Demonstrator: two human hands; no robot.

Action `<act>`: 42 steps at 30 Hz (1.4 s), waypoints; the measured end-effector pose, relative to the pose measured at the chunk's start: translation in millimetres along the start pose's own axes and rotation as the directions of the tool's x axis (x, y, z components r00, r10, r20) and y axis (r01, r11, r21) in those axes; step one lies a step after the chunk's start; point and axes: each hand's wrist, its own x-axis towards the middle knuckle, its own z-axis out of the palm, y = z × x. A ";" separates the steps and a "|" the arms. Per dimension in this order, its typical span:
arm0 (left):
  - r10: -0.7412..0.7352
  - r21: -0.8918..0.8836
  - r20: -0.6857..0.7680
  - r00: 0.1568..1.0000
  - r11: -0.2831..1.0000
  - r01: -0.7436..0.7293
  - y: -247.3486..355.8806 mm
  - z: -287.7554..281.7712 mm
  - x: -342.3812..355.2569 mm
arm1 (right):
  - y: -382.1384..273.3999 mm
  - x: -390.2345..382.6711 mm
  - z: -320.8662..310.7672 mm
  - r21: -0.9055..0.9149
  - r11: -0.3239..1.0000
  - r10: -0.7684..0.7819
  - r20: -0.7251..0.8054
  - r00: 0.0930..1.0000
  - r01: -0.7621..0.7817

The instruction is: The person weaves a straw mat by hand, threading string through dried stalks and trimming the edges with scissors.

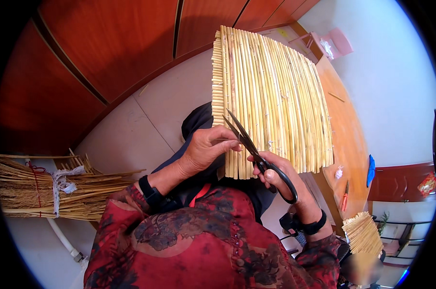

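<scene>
A mat of straight yellow stalks (280, 91), laid side by side and stitched together, stretches out in front of me. At its near left corner my left hand (206, 149) is closed in a pinch on a thin pale thread (223, 139). My right hand (278, 168) grips black-handled scissors (249, 144). Their dark blades are parted and point up and left over the mat, right beside my left fingertips. Short stitches and small thread knots show on the stalks.
A wooden table (348, 115) runs along the right, bearing a loose stalk (337, 97), a red-handled tool (345, 196) and a blue item (370, 171). Tied stalks (83, 185) lie at left. Red cabinets (107, 38) line the far left. A pink chair (337, 43) stands far right.
</scene>
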 end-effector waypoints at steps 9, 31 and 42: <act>-0.073 -0.015 -0.026 0.997 0.997 0.073 0.6 -6.8 3.6 | 5.3 11.1 7.1 0.325 0.946 0.016 0.013 1.000 -0.019; -0.144 -0.242 0.007 0.990 0.960 0.142 -1.4 -5.0 2.4 | 0.3 1.2 5.0 -0.384 0.922 -0.100 -0.133 0.986 0.042; -0.120 -0.210 0.030 0.992 0.970 0.124 -1.2 -7.8 1.4 | 13.3 1.4 5.8 0.140 0.985 0.107 -0.025 0.994 -0.103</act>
